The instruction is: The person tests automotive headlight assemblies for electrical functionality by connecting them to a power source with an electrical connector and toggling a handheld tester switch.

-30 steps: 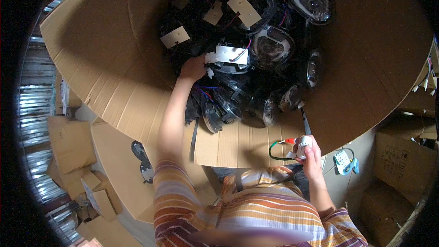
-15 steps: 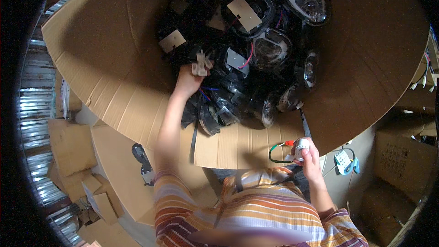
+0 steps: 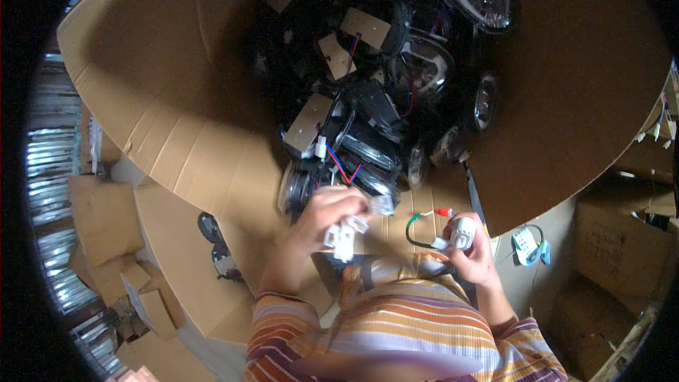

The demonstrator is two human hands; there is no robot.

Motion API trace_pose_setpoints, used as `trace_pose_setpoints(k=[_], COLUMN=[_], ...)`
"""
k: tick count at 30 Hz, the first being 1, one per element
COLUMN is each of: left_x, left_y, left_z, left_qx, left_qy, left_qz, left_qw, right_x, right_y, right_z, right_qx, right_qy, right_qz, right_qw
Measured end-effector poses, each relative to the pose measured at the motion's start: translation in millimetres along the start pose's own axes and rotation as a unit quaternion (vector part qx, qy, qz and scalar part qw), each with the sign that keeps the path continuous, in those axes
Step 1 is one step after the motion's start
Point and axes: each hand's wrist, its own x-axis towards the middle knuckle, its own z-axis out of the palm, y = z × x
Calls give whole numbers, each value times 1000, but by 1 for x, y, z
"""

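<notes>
My left hand [image 3: 327,213], slightly blurred, is closed around a cluster of white plastic connectors [image 3: 344,239] at the near edge of a big cardboard box. Red and blue wires [image 3: 346,173] run from the lamps down to its fingertips; whether they are gripped I cannot tell. My right hand [image 3: 475,253] is closed on a white rounded device [image 3: 463,232]. A short green wire lead [image 3: 409,230] with a red end [image 3: 443,212] loops out to its left. Beyond my hands, dark headlights [image 3: 426,64] with clear lenses lie piled in the box, some bearing beige cards [image 3: 309,122].
The box's curved cardboard walls [image 3: 594,99] rise on both sides. Cartons [image 3: 106,216] stand at the left, with a dark part [image 3: 225,263] lying on cardboard. On the right are a blue-and-white tagged item [image 3: 529,246] on the floor, more cartons [image 3: 615,240] and hanging wires [image 3: 661,127].
My left hand has come back from the pile toward me and right, still holding the white connectors. Several headlights and cards have shifted. My right hand stays nearly in place with the device.
</notes>
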Motion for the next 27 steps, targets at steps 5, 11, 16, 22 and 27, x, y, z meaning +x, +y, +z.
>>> trace_pose_setpoints(k=[5,11,16,22,27], left_x=[2,9,15,10,4], left_y=[20,25,33,33,34], left_z=[15,22,23,28,31], left_qx=[-58,-62,-18,-3,91], left_qy=[-71,-161,-198,-175,-180], left_qz=[-41,-70,-100,-100,-65], left_qw=[995,983,975,980,977], right_x=[0,2,0,-3,-6], right_y=[-14,-18,-17,-25,-16], right_z=[3,-1,-2,3,8], right_qx=[58,163,172,162,55], right_qy=[-39,-67,-81,-84,-50], right_qz=[-6,6,13,69,44], right_qw=[998,984,982,981,996])
